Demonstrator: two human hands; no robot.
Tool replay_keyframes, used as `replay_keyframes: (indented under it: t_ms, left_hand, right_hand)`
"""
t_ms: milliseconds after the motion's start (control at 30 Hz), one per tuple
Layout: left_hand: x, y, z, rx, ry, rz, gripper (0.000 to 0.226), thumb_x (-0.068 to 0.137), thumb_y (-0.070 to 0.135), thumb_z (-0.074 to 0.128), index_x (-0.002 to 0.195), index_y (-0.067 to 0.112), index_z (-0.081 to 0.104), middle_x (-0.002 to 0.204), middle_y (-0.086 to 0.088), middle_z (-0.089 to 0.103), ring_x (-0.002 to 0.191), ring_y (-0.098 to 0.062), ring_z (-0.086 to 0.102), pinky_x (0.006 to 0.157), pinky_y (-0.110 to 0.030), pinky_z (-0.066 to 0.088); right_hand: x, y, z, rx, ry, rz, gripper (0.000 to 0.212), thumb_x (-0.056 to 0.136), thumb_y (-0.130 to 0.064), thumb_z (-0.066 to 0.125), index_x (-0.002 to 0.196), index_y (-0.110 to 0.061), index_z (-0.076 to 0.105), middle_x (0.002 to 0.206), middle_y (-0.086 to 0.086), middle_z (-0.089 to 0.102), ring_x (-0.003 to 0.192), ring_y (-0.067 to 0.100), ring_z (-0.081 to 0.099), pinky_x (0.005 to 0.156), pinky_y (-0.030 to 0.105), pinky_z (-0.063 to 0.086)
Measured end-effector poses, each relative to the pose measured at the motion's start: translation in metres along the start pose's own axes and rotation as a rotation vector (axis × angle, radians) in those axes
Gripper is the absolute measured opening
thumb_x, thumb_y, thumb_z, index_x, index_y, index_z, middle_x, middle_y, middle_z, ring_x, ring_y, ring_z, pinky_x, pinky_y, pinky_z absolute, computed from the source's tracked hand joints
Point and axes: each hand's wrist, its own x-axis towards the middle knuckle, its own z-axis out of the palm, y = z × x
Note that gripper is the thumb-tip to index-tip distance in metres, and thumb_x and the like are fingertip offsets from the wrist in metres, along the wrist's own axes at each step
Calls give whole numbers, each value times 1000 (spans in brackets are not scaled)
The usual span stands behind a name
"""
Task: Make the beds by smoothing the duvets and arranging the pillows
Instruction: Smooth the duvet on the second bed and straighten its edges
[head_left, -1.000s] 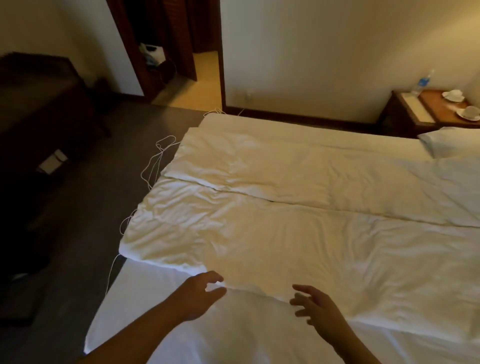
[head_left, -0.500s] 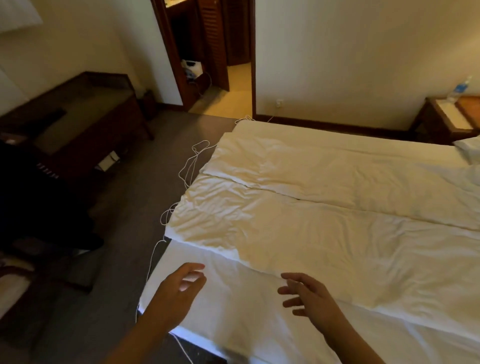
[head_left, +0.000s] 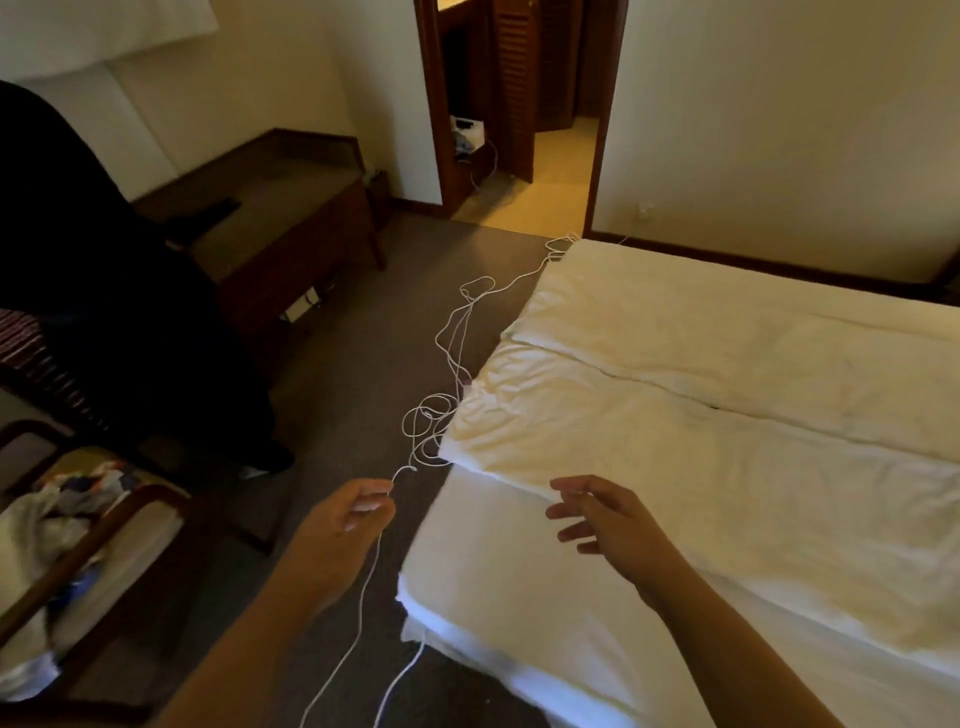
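— Where are the duvets?
— Two white duvets (head_left: 701, 415) lie side by side on the bed (head_left: 519, 571), all crumpled.
— What is the left hand (head_left: 345, 519) doing?
— It is over the floor, beside the bed. Its fingers pinch a thin white cord (head_left: 441, 374) that loops along the carpet.
— And the right hand (head_left: 608, 517)?
— It hangs over the near duvet's edge, fingers spread, holding nothing.
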Motion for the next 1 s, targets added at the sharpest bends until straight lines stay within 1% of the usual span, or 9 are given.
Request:
replay_keyframes:
  t_ms: [67,200,367,533,667,800,867,933,1000]
  left_hand:
    - [10,-14,-42,-2,-14,27,20,102,18,59,118,28,63,111,12,67,99,1,63,75,-12,46]
    - [29,-44,-122,-52,-45,31,22,101,26,64,122,32,62,115,15,64,105,-1,60,87,-27,47]
    - [68,-66,-186,-68,-99,37,25,100,29,66,125,29,63,119,12,64,109,-8,61,86,-26,48]
    - [137,-60,-199,-103,-152,53,23,101,25,64,124,29,63,120,9,66,109,-10,64,82,-24,49]
    - [202,-47,-189,-68,-206,58,22,101,18,63,120,30,63,110,14,69,92,6,68,66,-9,49]
    - [261,-24,-188,-59,-242,36,22,101,16,63,120,26,64,108,10,69,80,10,67,59,-6,48]
    - [286,-10,-192,-67,-231,40,20,100,18,64,117,28,65,106,11,69,81,5,68,62,-11,49]
    - [311,4,-197,-65,-213,38,19,100,19,64,116,29,65,105,12,69,89,-2,68,70,-18,49]
    - [331,14,-198,-66,-219,33,20,100,20,64,117,29,65,107,11,69,95,-4,67,73,-20,49]
  right_hand:
    - [9,-12,49,11,22,-24,20,105,-17,56,115,-21,73,98,4,80,76,20,72,73,34,48]
    - [21,-30,138,56,92,-61,21,107,-19,55,115,-24,73,98,2,80,81,22,75,77,36,52]
    - [34,-42,207,44,144,-23,21,107,-23,55,117,-25,73,99,0,80,89,26,76,80,38,56]
    - [72,-61,217,-35,187,-1,20,107,-24,56,114,-26,74,100,1,80,90,27,76,83,39,56]
    - [127,-81,219,-54,230,-3,21,107,-24,55,115,-25,74,99,0,79,90,27,76,80,36,56]
    - [187,-112,225,-60,244,-6,21,107,-25,54,118,-25,72,100,-2,79,90,24,75,79,36,56]
    - [215,-131,229,-51,227,-11,20,107,-27,55,118,-27,72,97,-5,79,89,22,75,80,36,58]
    - [239,-149,230,-52,220,-10,20,107,-27,55,119,-27,71,95,-6,79,89,22,75,80,36,58]
    - [259,-166,228,-54,211,-27,22,106,-27,56,123,-25,70,97,-5,79,90,23,75,80,37,57]
